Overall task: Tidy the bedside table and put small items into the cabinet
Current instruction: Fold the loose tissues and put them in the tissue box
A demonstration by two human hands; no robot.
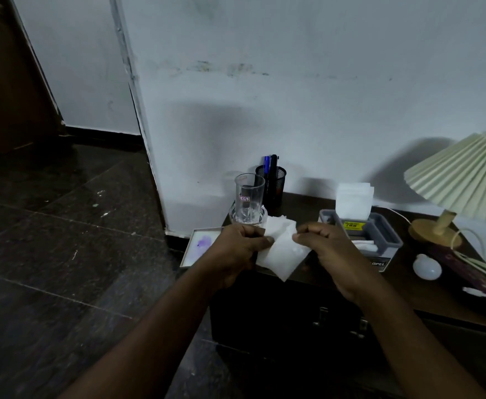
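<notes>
- Left hand (241,249) and right hand (332,247), centre of frame: both curled, each pinching an edge of a white tissue (282,254), which is held just above the front edge of the worktop (403,283).
- On the worktop: glass (249,197), pen holder (273,180), grey organiser (380,234) with more tissues, light bulb (427,267), lamp (460,180) at right.
- Flat framed panel (200,244) overhangs the worktop's left edge.
- Cabinet (293,326), lower centre: doors appear closed.
- Judgement: early stage. Small items not yet stowed; the tissue is probably being folded.
</notes>
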